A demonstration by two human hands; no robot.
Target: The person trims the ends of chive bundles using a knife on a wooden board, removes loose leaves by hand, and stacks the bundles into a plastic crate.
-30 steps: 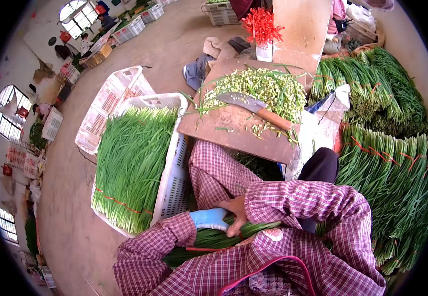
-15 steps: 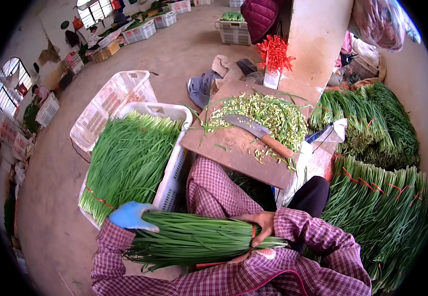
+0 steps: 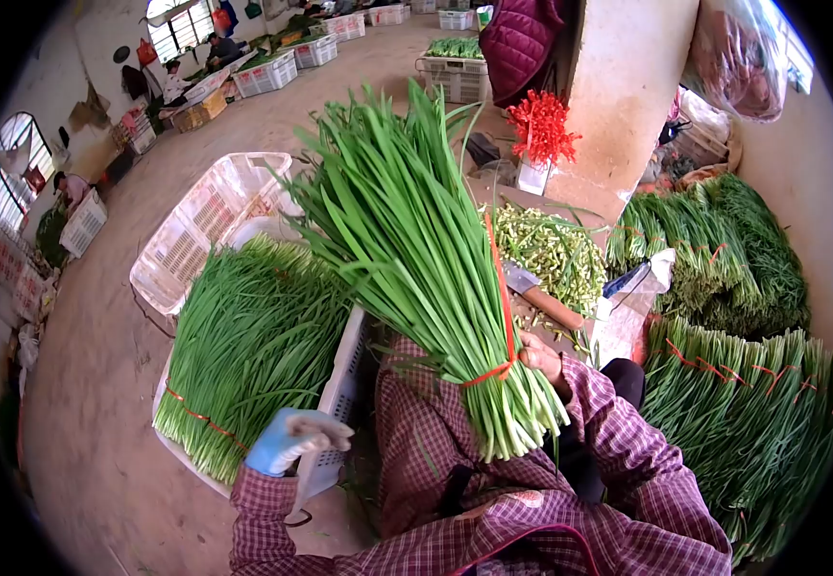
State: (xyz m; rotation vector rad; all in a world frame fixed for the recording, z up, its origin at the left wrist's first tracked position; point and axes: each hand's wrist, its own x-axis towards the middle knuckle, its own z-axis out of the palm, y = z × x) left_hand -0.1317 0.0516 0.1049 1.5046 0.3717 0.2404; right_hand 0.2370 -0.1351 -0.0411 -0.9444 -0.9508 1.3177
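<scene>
My right hand (image 3: 543,363) grips a bunch of garlic chives (image 3: 407,250) near its pale cut stems, where a red tie goes round it. The bunch stands tilted above my lap, leaf tips up and away to the left, and a long end of the tie runs up along the leaves. My left hand (image 3: 296,442), in a blue glove, is apart from the bunch with loosely bent fingers and nothing in them. It hovers by the near edge of a white crate (image 3: 339,384) full of chives (image 3: 253,326). The bunch hides part of the crate and board.
A board (image 3: 512,197) bears chopped stem pieces (image 3: 555,250) and a wooden-handled knife (image 3: 553,307). Red ties (image 3: 541,128) hang by the pillar (image 3: 618,106). Tied chive bunches (image 3: 743,413) are stacked at right. Another crate (image 3: 200,216) lies at left; people work farther back.
The bunch has swung from lying across my lap to a raised, leaf-up tilt in my right hand. My left hand has let go of its leaves and moved slightly right and down.
</scene>
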